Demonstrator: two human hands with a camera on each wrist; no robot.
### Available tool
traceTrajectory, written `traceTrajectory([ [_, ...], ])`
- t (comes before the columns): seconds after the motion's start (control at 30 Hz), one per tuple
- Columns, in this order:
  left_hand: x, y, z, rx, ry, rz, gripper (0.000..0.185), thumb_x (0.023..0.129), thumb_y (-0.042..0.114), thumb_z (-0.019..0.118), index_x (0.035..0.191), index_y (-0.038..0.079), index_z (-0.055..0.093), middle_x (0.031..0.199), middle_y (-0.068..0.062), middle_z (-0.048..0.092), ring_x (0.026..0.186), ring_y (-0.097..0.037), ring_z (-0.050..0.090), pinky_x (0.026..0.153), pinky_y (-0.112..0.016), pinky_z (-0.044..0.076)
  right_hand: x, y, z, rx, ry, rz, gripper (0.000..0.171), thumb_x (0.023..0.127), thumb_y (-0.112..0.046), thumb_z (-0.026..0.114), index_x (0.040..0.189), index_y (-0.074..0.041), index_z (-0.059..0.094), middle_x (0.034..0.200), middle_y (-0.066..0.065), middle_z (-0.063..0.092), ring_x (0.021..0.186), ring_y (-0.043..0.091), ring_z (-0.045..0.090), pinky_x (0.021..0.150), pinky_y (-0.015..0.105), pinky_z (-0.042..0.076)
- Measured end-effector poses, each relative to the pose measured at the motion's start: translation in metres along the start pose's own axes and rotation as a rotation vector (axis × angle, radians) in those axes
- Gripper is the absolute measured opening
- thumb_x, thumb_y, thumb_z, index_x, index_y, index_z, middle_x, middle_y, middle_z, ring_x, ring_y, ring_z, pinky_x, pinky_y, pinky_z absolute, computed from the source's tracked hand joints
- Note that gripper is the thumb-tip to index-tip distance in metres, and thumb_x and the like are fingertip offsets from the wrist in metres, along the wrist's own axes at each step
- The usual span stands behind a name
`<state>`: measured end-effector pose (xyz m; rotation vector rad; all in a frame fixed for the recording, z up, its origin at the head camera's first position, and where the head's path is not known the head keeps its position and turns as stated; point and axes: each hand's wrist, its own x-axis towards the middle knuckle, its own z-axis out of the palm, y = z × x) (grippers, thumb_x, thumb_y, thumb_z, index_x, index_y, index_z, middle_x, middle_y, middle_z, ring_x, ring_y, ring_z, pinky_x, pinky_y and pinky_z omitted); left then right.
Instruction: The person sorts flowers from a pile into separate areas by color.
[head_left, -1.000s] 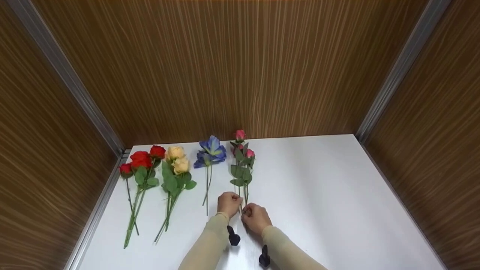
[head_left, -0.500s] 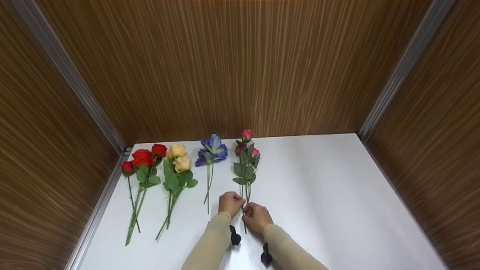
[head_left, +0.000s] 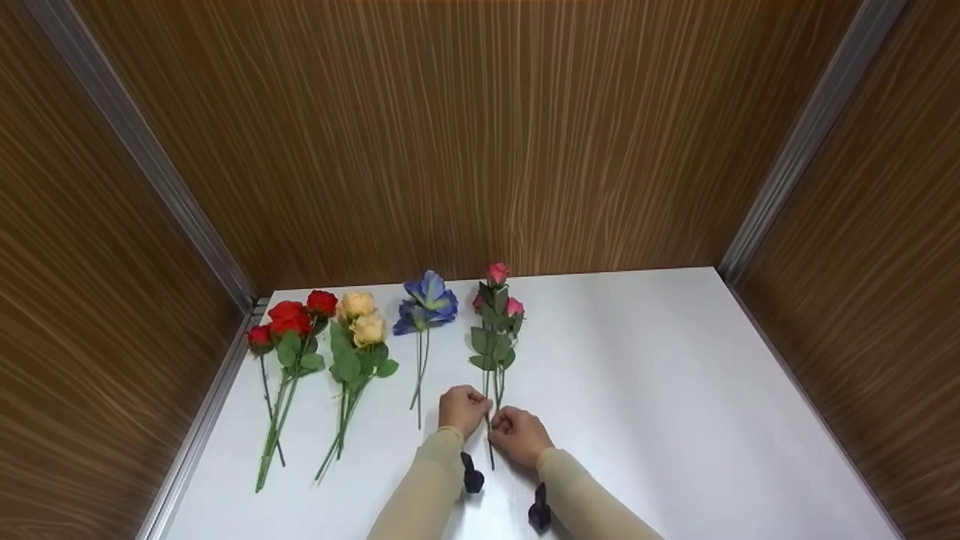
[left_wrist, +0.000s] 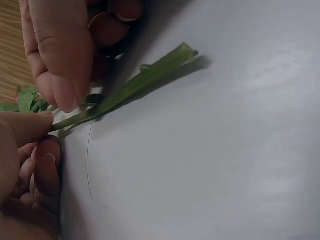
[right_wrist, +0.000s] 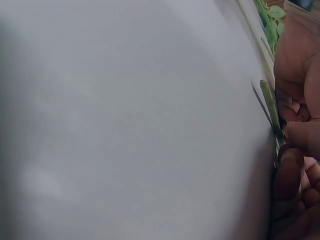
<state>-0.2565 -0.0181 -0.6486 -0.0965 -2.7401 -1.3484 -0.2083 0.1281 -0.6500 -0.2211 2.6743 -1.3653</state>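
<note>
A pink rose spray [head_left: 496, 322] lies on the white table [head_left: 660, 390], buds toward the back wall. Both hands meet at its lower stem [head_left: 490, 442]. My left hand [head_left: 463, 409] pinches the stem from the left with curled fingers, and my right hand [head_left: 517, 435] grips it from the right. In the left wrist view the green stem [left_wrist: 135, 86] runs under the right hand's fingertips [left_wrist: 62, 95] to the left hand [left_wrist: 27, 165], its cut end free. The right wrist view shows the stem [right_wrist: 270, 107] beside the right hand's fingers [right_wrist: 292, 165].
Left of the pink spray lie a blue flower [head_left: 427, 306], a peach rose spray [head_left: 358, 330] and a red rose spray [head_left: 291, 324], stems toward me. Wood-grain walls [head_left: 480, 135] close in the table on three sides. Bare white surface stretches to the right.
The pink rose spray has shifted slightly to the right and lies straighter. Both hands stayed on its lower stem and moved a little right with it.
</note>
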Motion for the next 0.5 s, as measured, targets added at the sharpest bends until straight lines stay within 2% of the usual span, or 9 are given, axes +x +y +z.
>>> traceTrajectory([
  [0.27,0.005,-0.004,-0.003,-0.031,-0.023,-0.004,0.007,0.081,0.013,0.074,0.077,0.009,0.069,0.07,0.003,0.063,0.068,-0.012,0.058,0.066,-0.032,0.049,0.005,0.006,-0.009,0.048,-0.002,-0.054,0.006,0.083,-0.013,0.069,0.087,-0.012,0.064,0.074,-0.007,0.059,0.068,0.009,0.052,0.065,0.027,0.044],
  [0.4,0.002,0.001,-0.013,-0.042,-0.07,0.004,0.005,0.084,0.013,0.072,0.08,0.011,0.069,0.071,0.005,0.061,0.068,-0.01,0.056,0.065,-0.03,0.049,-0.001,0.013,-0.031,0.063,0.006,-0.067,0.004,0.086,-0.014,0.068,0.086,-0.012,0.065,0.077,-0.007,0.06,0.072,0.01,0.054,0.068,0.027,0.045],
  [0.5,-0.001,0.007,-0.029,-0.033,-0.073,0.062,0.005,0.085,0.014,0.071,0.08,0.012,0.07,0.071,0.006,0.061,0.067,-0.008,0.056,0.064,-0.028,0.048,-0.01,0.015,-0.056,0.054,0.035,-0.093,0.005,0.088,-0.015,0.067,0.086,-0.011,0.065,0.078,-0.006,0.061,0.073,0.012,0.056,0.069,0.028,0.047],
])
